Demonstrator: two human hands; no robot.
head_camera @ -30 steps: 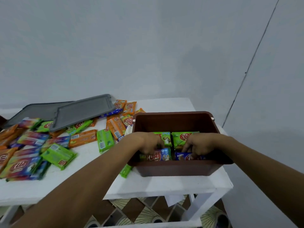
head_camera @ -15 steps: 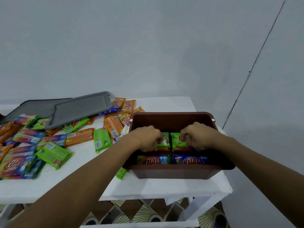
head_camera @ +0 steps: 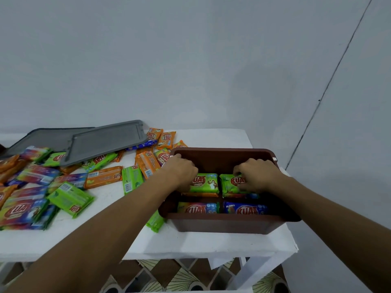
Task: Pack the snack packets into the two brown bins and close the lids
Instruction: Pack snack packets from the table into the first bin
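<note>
Open brown bin (head_camera: 222, 226) at the white table's right end holds four snack packets (head_camera: 204, 182); loose packets (head_camera: 69, 198) and two grey lids (head_camera: 105, 140) lie left.

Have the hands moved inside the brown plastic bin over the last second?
Yes. Both the left hand and right hand went from the near row of packets toward the brown plastic bin's far wall.

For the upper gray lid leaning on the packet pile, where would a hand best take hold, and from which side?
Probably the near long edge of the upper gray lid, approached from the front. That edge rests raised on snack packets, leaving room for fingers beneath, and its raised rim gives the thumb a stop. The far side overlaps the second gray lid, so access there looks poorer.
</note>
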